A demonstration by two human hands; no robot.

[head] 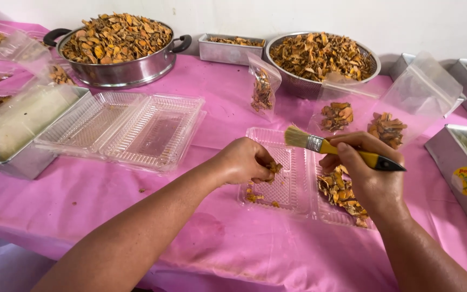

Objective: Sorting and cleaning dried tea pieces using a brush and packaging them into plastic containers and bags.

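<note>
My left hand (242,160) pinches a few dried orange-brown slices (273,167) over the left half of an open clear plastic clamshell tray (290,186). A few crumbs lie on that half. My right hand (368,173) grips a yellow-handled paintbrush (331,146), its bristles pointing left towards the left hand. Under the right hand, the tray's right half holds a pile of dried slices (341,193).
A second open clamshell tray (125,127) lies to the left. A steel pot (117,48) and a colander (322,57) heaped with slices stand at the back. Small plastic bags (263,89) with slices stand behind the tray. Metal tins (463,173) line the right edge of the pink tablecloth.
</note>
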